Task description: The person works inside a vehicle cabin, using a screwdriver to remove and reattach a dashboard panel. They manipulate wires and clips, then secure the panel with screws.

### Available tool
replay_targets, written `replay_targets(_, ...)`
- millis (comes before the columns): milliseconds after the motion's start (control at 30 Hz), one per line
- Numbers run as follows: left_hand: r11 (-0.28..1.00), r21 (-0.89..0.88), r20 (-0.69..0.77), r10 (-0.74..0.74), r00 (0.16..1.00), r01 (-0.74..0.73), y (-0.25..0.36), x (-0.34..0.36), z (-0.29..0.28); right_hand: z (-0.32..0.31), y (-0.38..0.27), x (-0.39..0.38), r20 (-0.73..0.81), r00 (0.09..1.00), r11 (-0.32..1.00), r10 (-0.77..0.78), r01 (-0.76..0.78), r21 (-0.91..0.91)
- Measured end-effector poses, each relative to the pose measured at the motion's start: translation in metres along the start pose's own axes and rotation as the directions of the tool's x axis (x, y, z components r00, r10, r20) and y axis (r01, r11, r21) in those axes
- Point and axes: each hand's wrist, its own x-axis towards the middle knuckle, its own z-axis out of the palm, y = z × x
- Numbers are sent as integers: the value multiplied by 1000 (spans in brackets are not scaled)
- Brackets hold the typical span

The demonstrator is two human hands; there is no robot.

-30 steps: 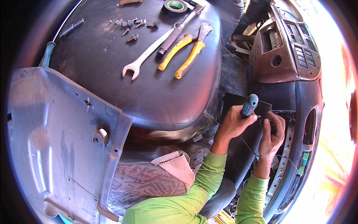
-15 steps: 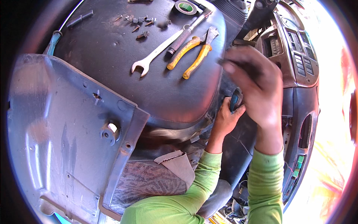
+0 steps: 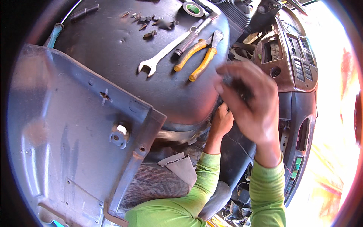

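Note:
Beside the right edge of the black seat cushion (image 3: 113, 56), my left hand (image 3: 222, 120) is closed. A blue-and-black object showed in its grip a moment ago; now my right hand covers that spot. My right hand (image 3: 254, 99) is raised above and to the right of it, fingers curved, with a gap between thumb and index finger. Motion smears its fingertips, and nothing shows between them. Nearest to it on the cushion lie yellow-handled pliers (image 3: 202, 64), an open-end wrench (image 3: 160, 58) and a ratchet handle (image 3: 189, 41).
Several bolts (image 3: 149, 19) and a roll of tape (image 3: 193, 9) lie farther back on the cushion. A large grey panel (image 3: 68, 113) covers the left side. At the right stands a dashboard (image 3: 289, 56) with vents and switches. Loose wiring (image 3: 242, 193) shows at lower right.
My right hand has moved slightly left and down, now hiding the object in my left hand. My left hand has shifted a little left. The whole view has shifted slightly.

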Motion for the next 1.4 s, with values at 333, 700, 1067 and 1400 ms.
replay_targets(333,965,260,12,22,1000,-24,-25,0,41,-110,-29,-195,307,752,801,583,-468,-374)
replay_targets(700,910,378,342,37,939,-173,-16,16,55,-36,-91,-482,750,77,351,657,-912,-214)
replay_targets(1067,874,403,450,68,891,-271,-27,19,64,91,-82,-606,248,235,258,940,-964,-64)
replay_targets(1400,797,584,414,-129,901,-154,-9,22,62,159,-57,-620,83,346,220,935,-746,629)
